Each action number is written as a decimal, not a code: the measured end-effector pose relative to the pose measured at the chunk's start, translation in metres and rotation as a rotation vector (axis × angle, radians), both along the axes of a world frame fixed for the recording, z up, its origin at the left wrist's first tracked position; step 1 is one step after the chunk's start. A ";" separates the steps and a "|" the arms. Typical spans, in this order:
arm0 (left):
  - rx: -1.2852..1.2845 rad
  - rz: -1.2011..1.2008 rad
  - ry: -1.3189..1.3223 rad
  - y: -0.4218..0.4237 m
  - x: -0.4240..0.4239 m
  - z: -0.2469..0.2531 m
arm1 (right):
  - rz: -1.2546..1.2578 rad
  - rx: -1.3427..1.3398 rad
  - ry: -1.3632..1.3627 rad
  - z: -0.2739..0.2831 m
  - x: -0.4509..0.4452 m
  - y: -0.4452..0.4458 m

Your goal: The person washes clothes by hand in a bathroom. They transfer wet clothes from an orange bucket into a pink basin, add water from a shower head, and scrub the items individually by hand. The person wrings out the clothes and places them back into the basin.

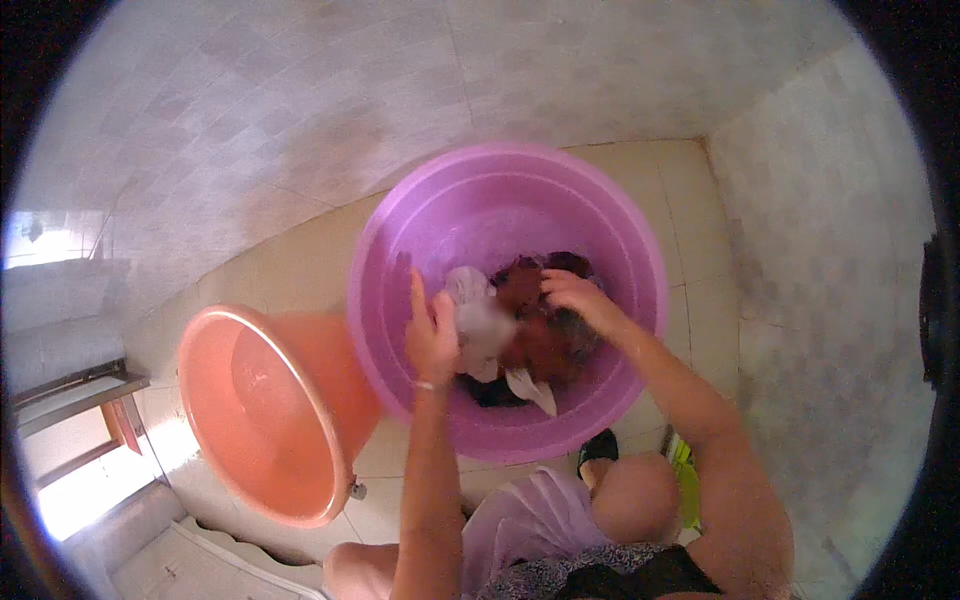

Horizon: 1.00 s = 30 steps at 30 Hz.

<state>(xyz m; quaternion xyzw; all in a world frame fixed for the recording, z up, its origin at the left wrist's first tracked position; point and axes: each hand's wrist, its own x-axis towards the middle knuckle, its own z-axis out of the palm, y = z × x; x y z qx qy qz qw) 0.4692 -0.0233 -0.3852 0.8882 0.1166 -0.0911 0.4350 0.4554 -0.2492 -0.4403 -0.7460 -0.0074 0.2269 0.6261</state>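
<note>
A large purple plastic tub (495, 442) stands before me with wet clothes inside. My left hand (435, 341) is over its left part, thumb and a finger raised and apart, beside a pale white cloth (480, 330); whether it touches the cloth is unclear. My right hand (576, 294) rests its fingertips on dark red cloth (544, 345) at the right; its grip cannot be told. A black cloth (495, 392) and a white flap of cloth (531, 390) lie nearer to me.
An orange plastic bucket (262, 420) leans on its side left of the tub, its mouth facing left. Tiled walls (375, 90) rise behind and at the right. A bright green object (686, 480) is beside my leg, near a black shoe (598, 448).
</note>
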 end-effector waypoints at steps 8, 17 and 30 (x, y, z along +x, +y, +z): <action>0.581 -0.265 -0.149 -0.028 -0.040 -0.073 | 0.007 -0.778 -0.509 -0.015 -0.034 0.079; 0.490 -0.334 0.281 -0.018 0.031 -0.057 | 0.254 -0.773 -0.466 -0.018 0.060 0.087; 0.601 -0.331 -0.053 0.022 0.072 -0.043 | -0.121 -0.503 -0.355 0.036 0.065 0.061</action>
